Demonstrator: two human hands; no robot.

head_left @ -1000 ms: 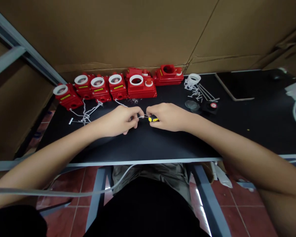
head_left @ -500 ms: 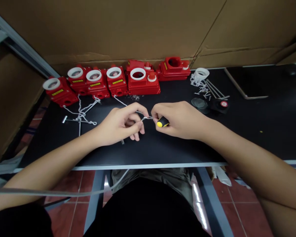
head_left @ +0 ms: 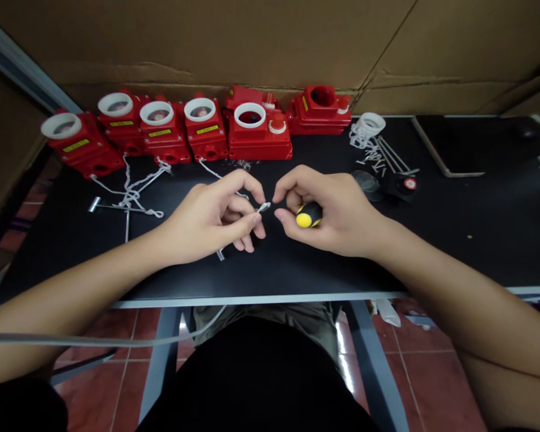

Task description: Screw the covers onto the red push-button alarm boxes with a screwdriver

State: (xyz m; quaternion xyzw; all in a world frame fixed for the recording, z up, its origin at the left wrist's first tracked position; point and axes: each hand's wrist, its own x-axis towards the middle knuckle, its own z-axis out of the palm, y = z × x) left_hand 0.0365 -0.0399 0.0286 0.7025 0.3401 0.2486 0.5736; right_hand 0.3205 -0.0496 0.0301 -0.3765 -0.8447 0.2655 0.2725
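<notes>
Fingers of the left hand pinch the end of a white braided cord between thumb and index, the tip projecting toward the right hand. Right thumb and index are parted at their tips, near the cord end but not touching it; the other right fingers curl around a rounded black-and-yellow handle. Both hands are above a black flat-topped desk. Below the left hand protrudes the end of a silver metal rod; whether it is gripped cannot be told.

Along the rear stand red box-shaped housings, several fitted with white rings. At left, silver T-shaped rods lie among white cords. Right of the hands are clear round discs, a black block with a red-and-white round piece, and a loose white ring beside thin metal rods.
</notes>
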